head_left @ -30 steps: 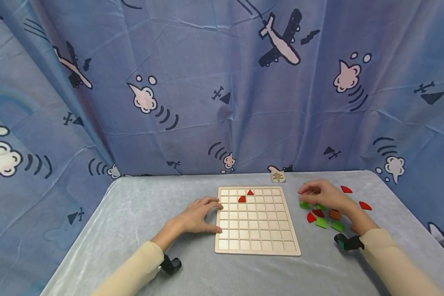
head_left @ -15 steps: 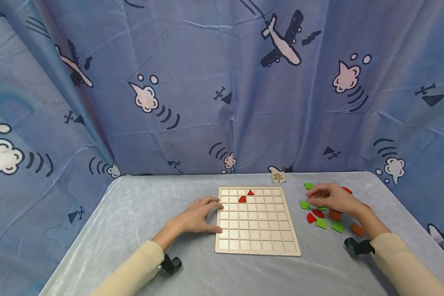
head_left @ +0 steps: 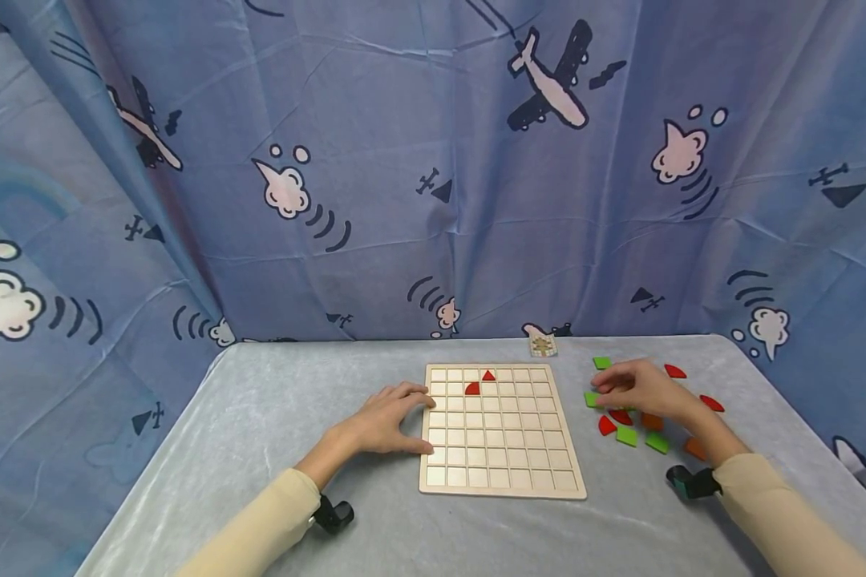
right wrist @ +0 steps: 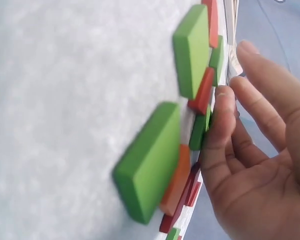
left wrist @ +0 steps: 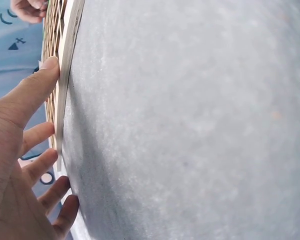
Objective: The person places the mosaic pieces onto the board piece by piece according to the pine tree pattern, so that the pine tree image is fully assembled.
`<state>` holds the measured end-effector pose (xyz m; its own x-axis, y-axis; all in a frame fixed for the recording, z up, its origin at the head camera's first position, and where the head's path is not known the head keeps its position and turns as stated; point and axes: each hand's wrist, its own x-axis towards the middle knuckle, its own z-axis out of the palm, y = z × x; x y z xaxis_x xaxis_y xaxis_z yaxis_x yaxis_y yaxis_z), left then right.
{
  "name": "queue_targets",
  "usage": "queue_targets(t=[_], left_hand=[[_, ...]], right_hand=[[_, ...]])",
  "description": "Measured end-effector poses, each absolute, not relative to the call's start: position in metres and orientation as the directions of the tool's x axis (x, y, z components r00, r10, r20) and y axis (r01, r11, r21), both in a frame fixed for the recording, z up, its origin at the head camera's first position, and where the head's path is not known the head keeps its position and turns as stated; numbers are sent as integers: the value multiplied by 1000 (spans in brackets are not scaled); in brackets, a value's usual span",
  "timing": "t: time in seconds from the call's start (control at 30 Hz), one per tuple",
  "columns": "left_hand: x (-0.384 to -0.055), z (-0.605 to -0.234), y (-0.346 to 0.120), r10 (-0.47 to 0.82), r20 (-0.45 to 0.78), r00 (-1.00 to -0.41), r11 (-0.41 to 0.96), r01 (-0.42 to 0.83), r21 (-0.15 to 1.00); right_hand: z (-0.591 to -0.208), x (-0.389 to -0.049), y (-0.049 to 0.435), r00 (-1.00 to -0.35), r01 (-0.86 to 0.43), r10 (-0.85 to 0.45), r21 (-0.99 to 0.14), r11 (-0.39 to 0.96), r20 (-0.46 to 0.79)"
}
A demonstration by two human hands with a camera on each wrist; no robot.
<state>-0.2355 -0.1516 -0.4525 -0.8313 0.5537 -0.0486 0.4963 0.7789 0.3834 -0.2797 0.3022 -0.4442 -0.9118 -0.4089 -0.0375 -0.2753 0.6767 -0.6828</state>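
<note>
A pale wooden grid board lies on the table. A red triangle and a red quarter-circle piece sit in squares near its far side. My left hand rests thumb and fingertips on the board's left rim, the thumb lying on the edge in the left wrist view. Over the loose pieces at the right hovers my right hand, fingers loosely bent, thumb and index apart, with nothing between them. Just below it are a green tile, a red wedge and an orange block.
Several more green, red and orange pieces spread around the right hand, including a green tile farther back and an orange block near the wrist. A small patterned card lies at the table's back edge, before a blue printed curtain.
My right hand first shifted right, then slightly back left and lower over the pieces. My left hand and the board have stayed put.
</note>
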Motion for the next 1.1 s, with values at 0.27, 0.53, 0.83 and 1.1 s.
queue_targets(t=[0.27, 0.53, 0.83, 1.1], left_hand=[[-235, -453, -151, 554, -49, -831, 777, 495, 388], [-236, -454, -151, 549, -54, -834, 783, 492, 380], [-235, -455, -151, 546, -66, -835, 787, 485, 381], [-235, -453, -151, 550, -56, -833, 780, 488, 392]], right_hand=[[-445, -280, 296, -903, -288, -427, -673, 681, -45], [-446, -283, 295, -900, -278, -430, -671, 687, -68], [-448, -283, 294, -911, -267, -407, -653, 709, -69], [-450, -285, 297, -912, -278, -407, -658, 700, -47]])
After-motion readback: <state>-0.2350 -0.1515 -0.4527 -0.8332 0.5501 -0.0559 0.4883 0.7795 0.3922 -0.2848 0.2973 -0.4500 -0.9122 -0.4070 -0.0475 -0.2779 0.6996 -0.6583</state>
